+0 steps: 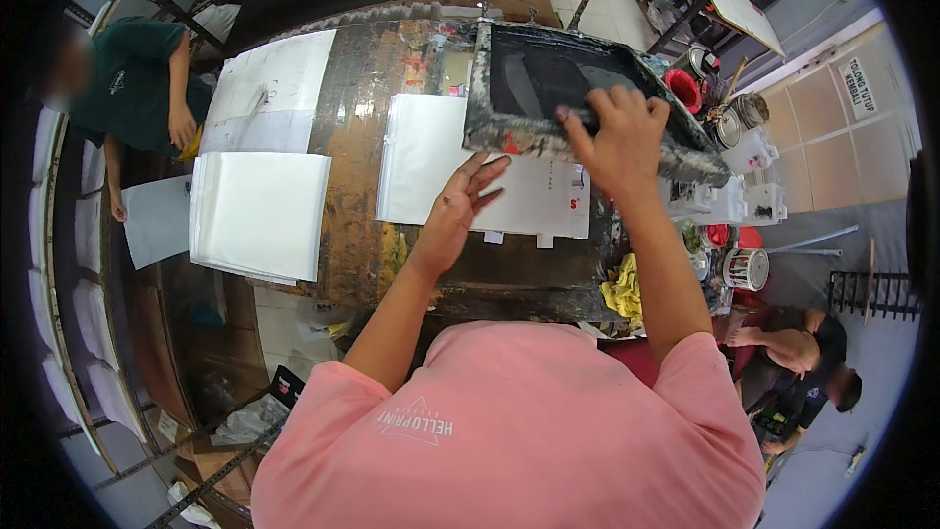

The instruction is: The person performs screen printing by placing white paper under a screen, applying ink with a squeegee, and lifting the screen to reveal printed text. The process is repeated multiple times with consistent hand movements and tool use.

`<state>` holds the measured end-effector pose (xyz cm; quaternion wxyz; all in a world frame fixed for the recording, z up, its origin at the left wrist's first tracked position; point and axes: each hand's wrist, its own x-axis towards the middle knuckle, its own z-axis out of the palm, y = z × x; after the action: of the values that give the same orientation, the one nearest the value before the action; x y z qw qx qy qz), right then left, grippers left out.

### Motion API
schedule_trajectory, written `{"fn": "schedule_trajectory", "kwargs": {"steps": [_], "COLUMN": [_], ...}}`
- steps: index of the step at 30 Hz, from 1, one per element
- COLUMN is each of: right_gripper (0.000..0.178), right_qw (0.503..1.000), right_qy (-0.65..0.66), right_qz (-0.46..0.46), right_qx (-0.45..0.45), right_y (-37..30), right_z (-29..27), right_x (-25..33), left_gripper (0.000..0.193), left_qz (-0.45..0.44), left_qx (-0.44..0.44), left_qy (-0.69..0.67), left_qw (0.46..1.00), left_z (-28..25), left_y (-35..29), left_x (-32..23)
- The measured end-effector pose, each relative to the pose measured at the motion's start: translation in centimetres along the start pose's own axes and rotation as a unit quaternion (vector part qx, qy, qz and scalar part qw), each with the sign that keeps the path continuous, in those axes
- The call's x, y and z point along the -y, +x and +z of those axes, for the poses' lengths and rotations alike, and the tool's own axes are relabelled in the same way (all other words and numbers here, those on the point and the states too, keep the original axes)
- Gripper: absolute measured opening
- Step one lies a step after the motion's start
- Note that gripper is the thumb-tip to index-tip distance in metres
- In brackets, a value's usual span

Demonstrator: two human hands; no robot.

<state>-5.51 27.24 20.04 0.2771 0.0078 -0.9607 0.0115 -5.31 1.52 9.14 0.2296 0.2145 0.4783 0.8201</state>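
A dark screen printing frame, its wooden bars smeared with paint, stands tilted over the table, its near bar raised. My right hand is closed over that near bar, the fingers reaching onto the inner side. Below the frame's near left corner is my left hand, fingers apart and holding nothing. It hovers above white paper that lies partly under the frame. Black ink covers the mesh. Whether the left fingertips touch the frame or paper, I cannot tell.
White sheets are stacked left on the worn wooden table. At far left, a co-worker holds a sheet. Paint cans and tubs crowd the right, near a yellow cloth. Another person sits lower right.
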Motion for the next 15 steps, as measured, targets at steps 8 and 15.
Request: {"fn": "schedule_trajectory", "kwargs": {"steps": [8, 15], "right_gripper": [0.049, 0.052], "right_qw": [0.999, 0.998], "right_qy": [0.029, 0.043], "right_qz": [0.014, 0.04], "right_qx": [-0.04, -0.017], "right_y": [5.6, 8.8], "right_z": [-1.2, -2.2], "right_x": [-1.4, -2.0], "left_gripper": [0.106, 0.111], "left_qz": [-0.219, -0.26], "left_qx": [-0.146, -0.114], "left_qy": [0.774, 0.767], "left_qw": [0.576, 0.576], "left_z": [-9.1, -8.1], "left_y": [-9.1, -8.3], "left_x": [11.9, 11.6]}}
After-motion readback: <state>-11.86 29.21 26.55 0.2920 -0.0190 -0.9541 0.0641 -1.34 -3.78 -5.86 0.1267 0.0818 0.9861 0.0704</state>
